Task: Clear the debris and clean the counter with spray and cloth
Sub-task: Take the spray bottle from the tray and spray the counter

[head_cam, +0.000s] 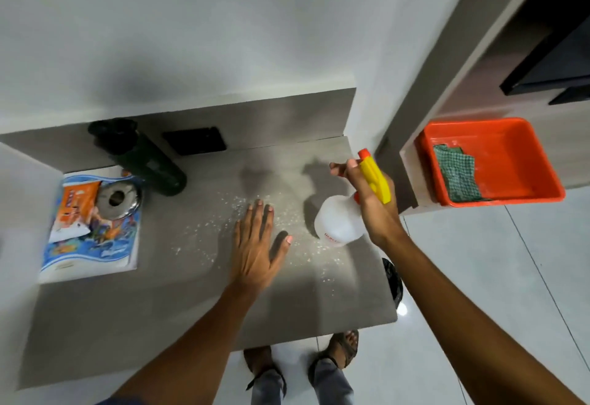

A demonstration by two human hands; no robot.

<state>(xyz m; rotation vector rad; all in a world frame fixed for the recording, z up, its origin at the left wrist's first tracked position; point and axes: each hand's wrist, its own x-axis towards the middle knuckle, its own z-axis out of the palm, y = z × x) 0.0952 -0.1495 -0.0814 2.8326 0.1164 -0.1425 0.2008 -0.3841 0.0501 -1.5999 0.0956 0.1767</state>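
My right hand (372, 200) grips the neck and yellow trigger of a white spray bottle (339, 221), held above the right part of the grey counter (159, 309). Its red nozzle points left and away from me. My left hand (257, 245) lies flat on the counter with straight fingers, in the middle of white crumbs (223, 213) scattered over the surface. A green checked cloth (458, 171) lies in an orange tub (523, 187) on a ledge to the right.
A dark green bottle (147, 158) lies at the back left beside a black wall plate (194, 141). Further left a colourful booklet (92, 229) carries an orange packet (75, 206) and a metal lid (118, 199). A black bin (394, 280) stands by the counter's right edge.
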